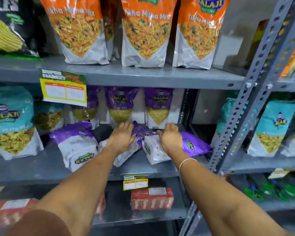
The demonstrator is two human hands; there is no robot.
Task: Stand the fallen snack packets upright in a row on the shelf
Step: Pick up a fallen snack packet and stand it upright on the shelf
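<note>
Left hand (121,137) and right hand (170,138) lie spread, fingers loose, flanking one fallen purple packet (152,147), nothing gripped yet, likely to raise it

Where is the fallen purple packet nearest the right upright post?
Head view: purple packet lies flat on the middle shelf, just right of the right hand, beside the post.

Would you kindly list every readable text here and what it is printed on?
"Tikha Mitha Mix": orange packets, top shelf.
"BALAJI": upright purple packets, teal packet.
Price tags: too blurred to read.
Fallen purple packets under the left hand and right hand: logo only.
</note>
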